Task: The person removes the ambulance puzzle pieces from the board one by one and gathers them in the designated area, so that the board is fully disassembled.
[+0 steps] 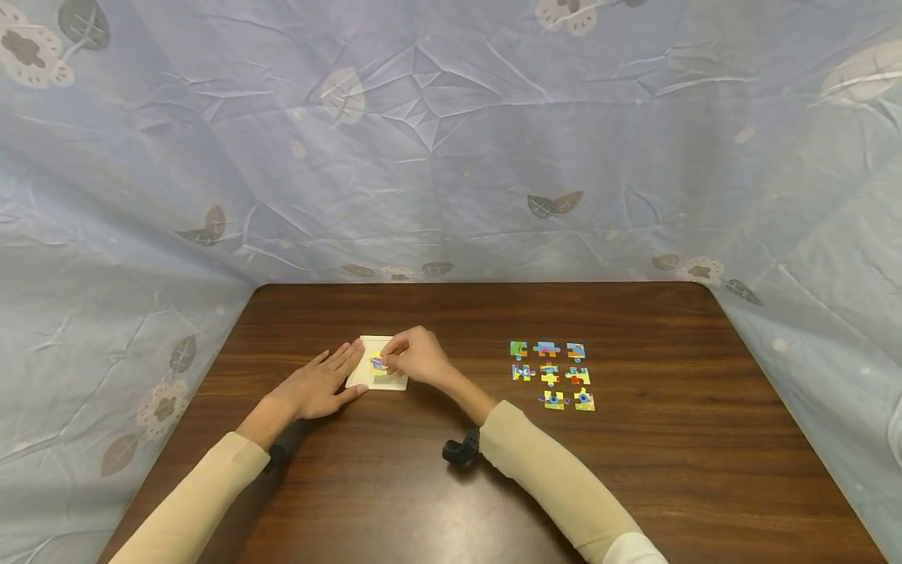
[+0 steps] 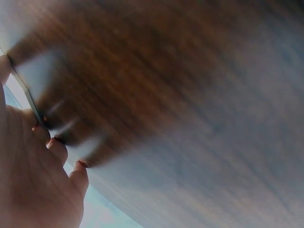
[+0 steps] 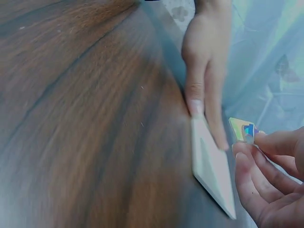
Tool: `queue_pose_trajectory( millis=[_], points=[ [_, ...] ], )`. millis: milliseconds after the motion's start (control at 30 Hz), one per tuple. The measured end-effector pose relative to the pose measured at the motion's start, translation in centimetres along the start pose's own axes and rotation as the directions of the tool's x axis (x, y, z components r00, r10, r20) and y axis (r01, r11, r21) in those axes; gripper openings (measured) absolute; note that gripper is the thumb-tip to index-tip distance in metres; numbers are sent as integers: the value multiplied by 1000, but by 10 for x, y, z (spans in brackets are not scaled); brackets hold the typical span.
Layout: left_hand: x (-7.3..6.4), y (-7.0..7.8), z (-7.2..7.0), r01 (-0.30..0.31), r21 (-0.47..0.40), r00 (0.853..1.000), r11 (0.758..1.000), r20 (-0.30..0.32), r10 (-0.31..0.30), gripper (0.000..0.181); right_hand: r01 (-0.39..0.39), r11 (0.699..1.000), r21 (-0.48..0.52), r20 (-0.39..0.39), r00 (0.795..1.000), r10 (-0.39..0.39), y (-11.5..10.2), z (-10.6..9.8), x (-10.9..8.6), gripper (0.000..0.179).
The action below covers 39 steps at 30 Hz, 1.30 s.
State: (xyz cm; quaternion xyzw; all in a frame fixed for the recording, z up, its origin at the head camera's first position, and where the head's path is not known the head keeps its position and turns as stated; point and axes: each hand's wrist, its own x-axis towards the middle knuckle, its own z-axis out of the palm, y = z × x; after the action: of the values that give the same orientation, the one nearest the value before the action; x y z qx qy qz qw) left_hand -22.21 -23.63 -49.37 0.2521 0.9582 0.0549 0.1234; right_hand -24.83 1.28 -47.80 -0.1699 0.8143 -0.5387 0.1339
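Note:
A pale, flat square board point(image 1: 396, 383) lies on the left part of the table. My left hand point(image 1: 317, 388) rests against its left side with fingers nearly straight, the fingertips and thumb touching its edge. Over the board, my right hand point(image 1: 421, 359) pinches a colourful puzzle piece point(image 3: 242, 130) between thumb and fingers. In the right wrist view the piece is held above the board, apart from it. The left wrist view shows the left hand's fingers point(image 2: 58, 151) at the board's edge.
Several loose puzzle pieces point(image 1: 550, 374) lie in rough rows on the right of the brown wooden table point(image 1: 655, 439). A black device point(image 1: 461, 450) is at the right wrist. Bluish patterned cloth point(image 1: 451, 157) hangs behind the table and along both sides.

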Motion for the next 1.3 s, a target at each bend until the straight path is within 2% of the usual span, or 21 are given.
queue_pose_trajectory(
  millis=[200, 333, 533, 733, 900, 1133, 1300],
  points=[
    [1, 1, 3, -1, -3, 1000, 1000, -13, 1, 86, 28, 998, -52, -17, 999, -29, 0, -31, -18, 5],
    [0, 0, 5, -7, 2, 1000, 1000, -14, 7, 85, 47, 999, 7, -7, 999, -47, 1, -52, -30, 6],
    [-1, 0, 3, -13, 7, 1000, 1000, -14, 13, 84, 62, 996, 65, 5, 998, -63, -3, -83, -48, 26],
    [0, 0, 2, -16, -3, 1000, 1000, -12, 16, 84, 66, 998, 10, 11, 998, -66, -7, -112, -66, 19],
    [0, 0, 3, -19, 0, 1000, 1000, -16, 19, 85, 35, 999, -26, 14, 999, -34, -7, -131, -78, 13],
    [-1, 0, 2, -12, -1, 1000, 1000, -18, 12, 85, 13, 998, -67, 37, 999, -11, 1, -152, -91, 12],
    [-1, 0, 2, -11, -3, 1000, 1000, -13, 11, 85, 18, 985, -171, 42, 999, -11, 14, -165, -101, 12]
  ],
)
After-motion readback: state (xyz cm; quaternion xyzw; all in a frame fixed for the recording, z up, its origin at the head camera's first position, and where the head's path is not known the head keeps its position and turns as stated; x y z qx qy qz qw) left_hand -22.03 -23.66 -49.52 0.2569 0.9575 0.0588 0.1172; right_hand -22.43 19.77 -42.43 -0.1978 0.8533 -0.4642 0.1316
